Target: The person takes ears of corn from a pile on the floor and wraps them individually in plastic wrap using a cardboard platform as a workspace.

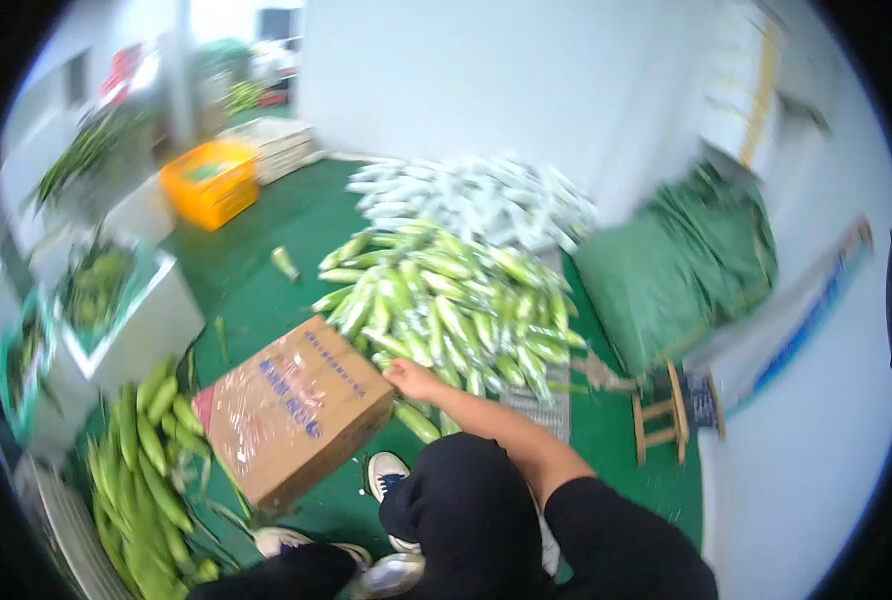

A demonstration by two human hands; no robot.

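My right hand (413, 381) is closed on the right-hand corner of a brown cardboard box (301, 405). The box is taped, has blue print on top and sits tilted in front of my legs; whether it touches the floor I cannot tell. My left hand is not in view. Just beyond my right hand lies a big heap of pale green ears that look like corn (446, 295), many in clear film. Left of the box, darker green unwrapped ears (146, 470) are piled on the floor.
White wrapped pieces (476, 195) lie behind the heap. A stuffed green sack (676, 265) and a small wooden stool (661, 420) stand right. At left are white foam boxes (151, 320) with greens and an orange crate (211, 185). One loose ear (285, 264) lies on the green floor.
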